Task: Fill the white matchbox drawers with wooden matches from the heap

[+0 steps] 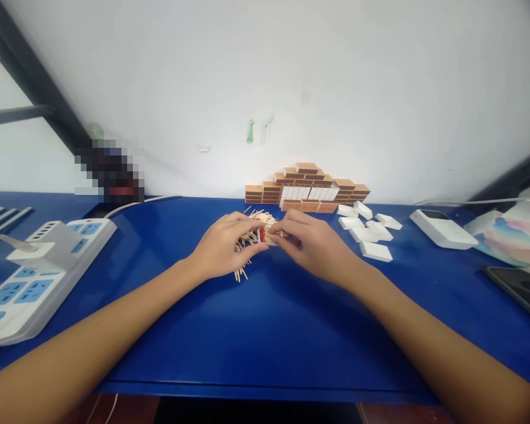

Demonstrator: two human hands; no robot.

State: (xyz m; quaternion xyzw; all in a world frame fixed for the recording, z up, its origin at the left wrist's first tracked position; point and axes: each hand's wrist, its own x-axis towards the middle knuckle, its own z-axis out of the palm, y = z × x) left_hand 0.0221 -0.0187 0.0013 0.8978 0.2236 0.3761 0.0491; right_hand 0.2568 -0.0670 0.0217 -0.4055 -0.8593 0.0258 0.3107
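A small tray of matches (268, 235), mid-table, is largely hidden between both hands. The right hand (314, 244) pinches its end; the left hand (223, 245) curls over loose matchsticks (242, 241), concealing most. Stacked matchboxes (307, 188) stand behind.

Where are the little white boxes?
The white boxes lie loose on the blue table, right of the right hand, near the matchbox stack.

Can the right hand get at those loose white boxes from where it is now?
Probably yes. The white boxes lie on the blue table just to the right of the right hand, nothing between them, though its fingers are busy at the matches.
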